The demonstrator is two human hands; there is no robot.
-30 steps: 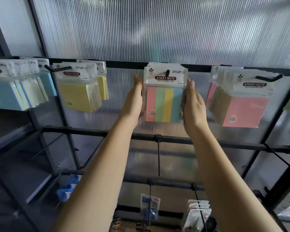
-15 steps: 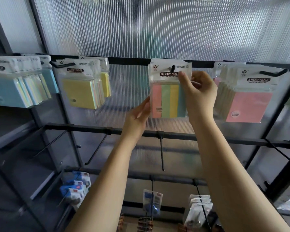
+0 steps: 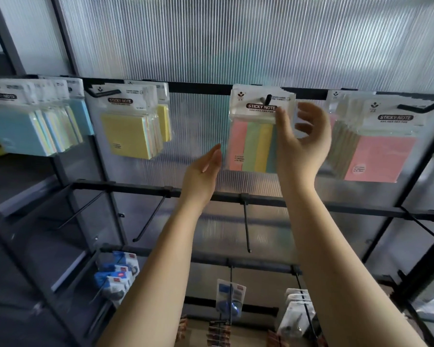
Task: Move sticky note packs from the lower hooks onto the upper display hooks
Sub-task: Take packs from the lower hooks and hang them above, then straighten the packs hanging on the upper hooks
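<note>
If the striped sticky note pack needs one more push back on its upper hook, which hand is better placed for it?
Probably the right hand: its thumb lies at the white header of the striped pack, just below the hook. The left hand is open, lower, and apart from the pack.

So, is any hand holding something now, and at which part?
The right hand touches the striped sticky note pack at its header's right edge; a real grip cannot be told. The left hand holds nothing.
</note>
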